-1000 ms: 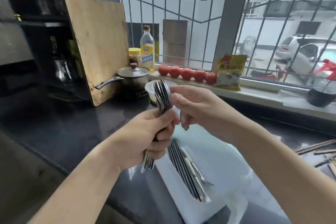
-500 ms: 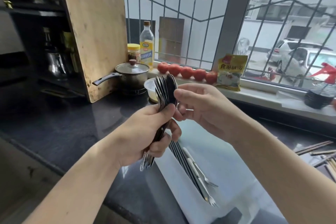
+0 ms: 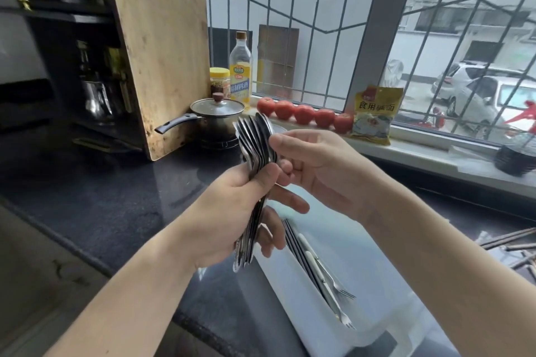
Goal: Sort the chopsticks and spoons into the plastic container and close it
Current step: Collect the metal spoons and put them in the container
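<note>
A: Head view first. What are the hands doing?

B: The left hand (image 3: 232,211) grasps a bundle of metal spoons (image 3: 255,142) by the handles, fingers and thumb curled round them. The bowls fan out above the fist and the handle ends stick out below it

A: And the other one?

B: The right hand (image 3: 316,171) is at the top of the bundle. Its thumb lies against the outermost spoon bowl and its curled fingers meet the stack just above the left thumb, so it is pinching the spoons too

A: Where is the container?

B: The white plastic container (image 3: 290,293) sits on the dark countertop (image 3: 101,197) below both hands, lid off or open, I cannot tell which. Along its left wall lie dark chopsticks (image 3: 295,243) with forks (image 3: 342,295) beside them, tines toward the near end

A: Any loose pieces?

B: More wooden chopsticks (image 3: 510,240) lie on the counter at the right edge, well apart from the container

A: And behind?

B: A lidded pot (image 3: 217,116), a leaning wooden cutting board (image 3: 162,61), an oil bottle (image 3: 240,72), a yellow-capped jar (image 3: 219,80), 5 tomatoes (image 3: 304,114) in a row on the sill and a yellow packet (image 3: 375,116) beside them
</note>
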Available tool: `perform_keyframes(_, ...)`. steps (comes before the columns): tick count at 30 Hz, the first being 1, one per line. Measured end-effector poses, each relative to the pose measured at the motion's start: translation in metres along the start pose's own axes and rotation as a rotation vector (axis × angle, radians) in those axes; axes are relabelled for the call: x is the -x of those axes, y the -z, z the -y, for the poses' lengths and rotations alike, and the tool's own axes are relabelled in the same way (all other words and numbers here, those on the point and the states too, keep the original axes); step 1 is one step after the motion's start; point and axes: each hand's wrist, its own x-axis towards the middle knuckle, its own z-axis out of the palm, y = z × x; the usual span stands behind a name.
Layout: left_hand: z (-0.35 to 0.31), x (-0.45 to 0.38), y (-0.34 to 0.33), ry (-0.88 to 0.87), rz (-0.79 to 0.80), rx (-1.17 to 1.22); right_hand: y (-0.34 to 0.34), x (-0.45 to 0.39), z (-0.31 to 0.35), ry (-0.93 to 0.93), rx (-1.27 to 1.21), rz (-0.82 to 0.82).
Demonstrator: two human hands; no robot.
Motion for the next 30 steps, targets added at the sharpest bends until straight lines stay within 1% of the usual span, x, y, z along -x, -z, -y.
perform_keyframes(4, 0.002, 0.002, 0.005, -0.028, -0.063, -0.032, -0.007, -0.007, -0.004, -0.01, -0.04, -0.021)
perform_keyframes(7, 0.003, 0.003, 0.005, -0.013, -0.08, -0.013, -0.011, -0.008, -0.006, -0.011, -0.037, -0.054)
perform_keyframes(9, 0.004, 0.002, 0.004, 0.007, -0.116, -0.007, -0.009, -0.009, -0.001, -0.006, -0.079, -0.105)
perform_keyframes(12, 0.014, -0.006, 0.011, 0.046, -0.302, -0.057, 0.008, -0.002, 0.015, 0.024, -0.158, -0.252)
perform_keyframes(13, 0.016, -0.008, 0.015, 0.056, -0.349, -0.074, 0.018, 0.003, 0.019, 0.055, -0.164, -0.274)
perform_keyframes(15, 0.016, -0.011, 0.02, 0.047, -0.366, -0.047, 0.039, 0.021, 0.023, 0.106, -0.107, -0.248)
perform_keyframes(17, 0.013, -0.013, 0.019, 0.03, -0.341, -0.011, 0.055, 0.044, 0.023, 0.092, 0.017, -0.179)
perform_keyframes(20, 0.008, -0.028, 0.009, -0.015, -0.269, -0.028, 0.061, 0.073, 0.014, 0.07, 0.265, -0.066)
perform_keyframes(21, 0.006, -0.036, 0.004, -0.03, -0.241, -0.051, 0.061, 0.08, 0.01, 0.096, 0.413, -0.04)
perform_keyframes(22, 0.005, -0.045, 0.0, -0.043, -0.213, -0.081, 0.063, 0.084, 0.005, 0.155, 0.641, -0.015)
perform_keyframes(23, 0.004, -0.054, -0.004, -0.048, -0.186, -0.11, 0.066, 0.085, -0.001, 0.241, 0.936, 0.04)
perform_keyframes(24, 0.004, -0.063, -0.008, -0.04, -0.16, -0.135, 0.066, 0.085, -0.006, 0.32, 1.227, 0.152)
perform_keyframes(25, 0.005, -0.07, -0.011, -0.016, -0.139, -0.153, 0.065, 0.083, -0.01, 0.361, 1.478, 0.278)
perform_keyframes(26, 0.006, -0.076, -0.012, 0.017, -0.123, -0.159, 0.062, 0.08, -0.014, 0.383, 1.669, 0.382)
perform_keyframes(28, 0.01, -0.083, -0.012, 0.076, -0.098, -0.13, 0.058, 0.075, -0.022, 0.402, 1.883, 0.51)
perform_keyframes(30, 0.012, -0.086, -0.009, 0.112, -0.081, -0.091, 0.055, 0.071, -0.033, 0.383, 1.994, 0.582)
